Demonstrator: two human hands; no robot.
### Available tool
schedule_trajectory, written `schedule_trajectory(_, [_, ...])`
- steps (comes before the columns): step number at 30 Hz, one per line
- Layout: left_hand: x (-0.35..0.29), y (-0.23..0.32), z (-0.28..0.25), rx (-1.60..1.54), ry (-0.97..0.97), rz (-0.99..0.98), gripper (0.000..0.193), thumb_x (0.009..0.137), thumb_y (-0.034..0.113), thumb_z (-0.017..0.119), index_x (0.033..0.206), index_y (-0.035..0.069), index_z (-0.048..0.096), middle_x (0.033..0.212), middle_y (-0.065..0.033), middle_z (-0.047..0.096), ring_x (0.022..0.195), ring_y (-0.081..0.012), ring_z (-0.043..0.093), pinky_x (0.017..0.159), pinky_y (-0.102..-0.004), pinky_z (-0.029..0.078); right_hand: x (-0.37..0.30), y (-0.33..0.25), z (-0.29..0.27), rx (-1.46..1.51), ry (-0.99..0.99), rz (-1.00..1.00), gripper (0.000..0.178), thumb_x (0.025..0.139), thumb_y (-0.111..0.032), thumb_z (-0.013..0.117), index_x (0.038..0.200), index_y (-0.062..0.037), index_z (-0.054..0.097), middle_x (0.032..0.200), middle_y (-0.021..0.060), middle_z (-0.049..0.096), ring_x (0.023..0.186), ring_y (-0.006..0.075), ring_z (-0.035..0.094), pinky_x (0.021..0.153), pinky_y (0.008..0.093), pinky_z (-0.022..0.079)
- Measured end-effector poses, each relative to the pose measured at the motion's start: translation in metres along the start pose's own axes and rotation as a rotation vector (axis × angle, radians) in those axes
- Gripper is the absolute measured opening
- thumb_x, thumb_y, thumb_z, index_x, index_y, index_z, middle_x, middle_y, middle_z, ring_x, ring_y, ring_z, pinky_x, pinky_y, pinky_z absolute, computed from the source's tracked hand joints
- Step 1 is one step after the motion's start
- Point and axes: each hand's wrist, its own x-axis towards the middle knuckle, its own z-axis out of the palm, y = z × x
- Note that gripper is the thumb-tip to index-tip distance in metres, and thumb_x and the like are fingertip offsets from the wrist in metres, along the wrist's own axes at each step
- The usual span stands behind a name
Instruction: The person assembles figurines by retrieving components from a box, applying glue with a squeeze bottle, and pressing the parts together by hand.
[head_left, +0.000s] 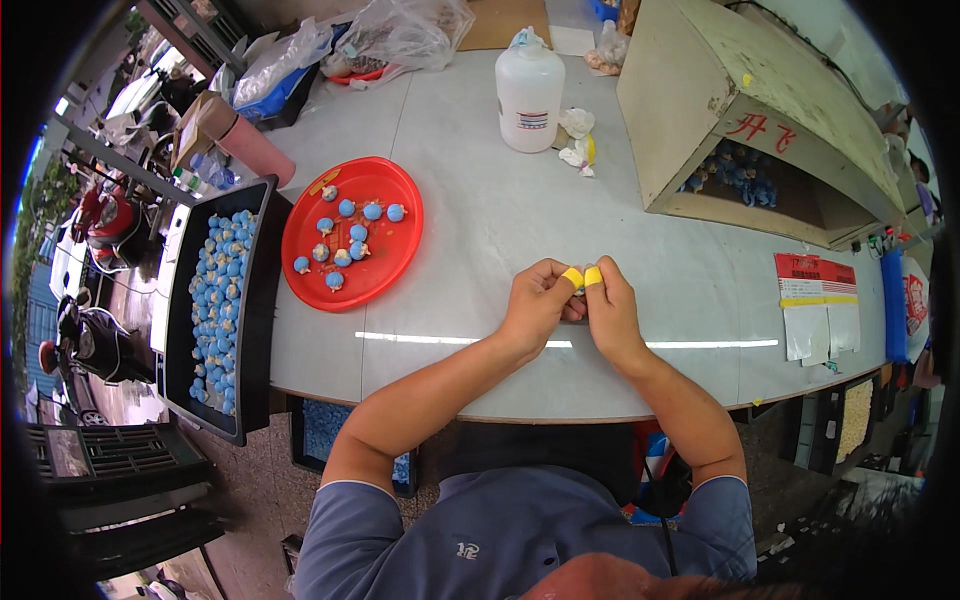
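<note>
My left hand (538, 303) and my right hand (615, 315) meet above the table, fingers closed and thumbs side by side. Yellow tape wraps both thumb tips. Between them they pinch a small blue piece (579, 292), mostly covered by the fingers, so its full shape is hidden. To the left, a round red tray (390, 270) carries several small blue balls (358, 233) with pale, ragged ends. Beyond it a deep black bin (262, 300) holds many more such balls (215, 300).
A white plastic bottle (530, 95) stands at the back beside crumpled white paper (577, 150). On the right are a box-shaped housing (690, 110) with blue pieces inside and a red-and-white printed sheet (820, 320). A pink flask (250, 145) and clear plastic bags (400, 35) are at the back left.
</note>
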Motion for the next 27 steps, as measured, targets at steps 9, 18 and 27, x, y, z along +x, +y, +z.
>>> schedule_trajectory(9, [0.0007,-0.0049,0.0014,0.0,-0.032,0.002,0.015,0.096,0.016,0.06,0.098,0.001,0.06,0.082,-0.0057,0.063,0.071,-0.0125,0.062,0.064,-0.0261,0.049,-0.0075,-0.0044,-0.002,-0.011,0.069,-0.059,0.021,0.101,-0.015,0.044,0.084,-0.0036,0.04,0.065,0.0089,0.05,0.06,0.0158,0.044,0.057,0.0347,0.041])
schedule_trajectory(18, [0.0015,-0.0031,-0.0007,0.051,-0.016,0.041,0.019,0.098,0.02,0.06,0.1,0.0,0.061,0.081,-0.0058,0.064,0.07,-0.0126,0.061,0.064,-0.0261,0.048,-0.0057,-0.005,0.0032,-0.023,0.085,-0.062,0.02,0.1,-0.016,0.044,0.085,-0.003,0.043,0.067,0.0117,0.055,0.06,0.0206,0.051,0.058,0.0368,0.043])
schedule_trajectory(27, [0.0028,-0.0058,0.0014,0.042,-0.012,0.043,0.017,0.098,0.017,0.06,0.098,0.0,0.061,0.08,-0.0063,0.064,0.068,-0.0122,0.061,0.062,-0.0259,0.049,-0.0062,-0.0035,0.0011,-0.023,0.082,-0.057,0.02,0.099,-0.015,0.043,0.082,-0.0034,0.04,0.063,0.0102,0.052,0.057,0.0197,0.049,0.054,0.0371,0.041])
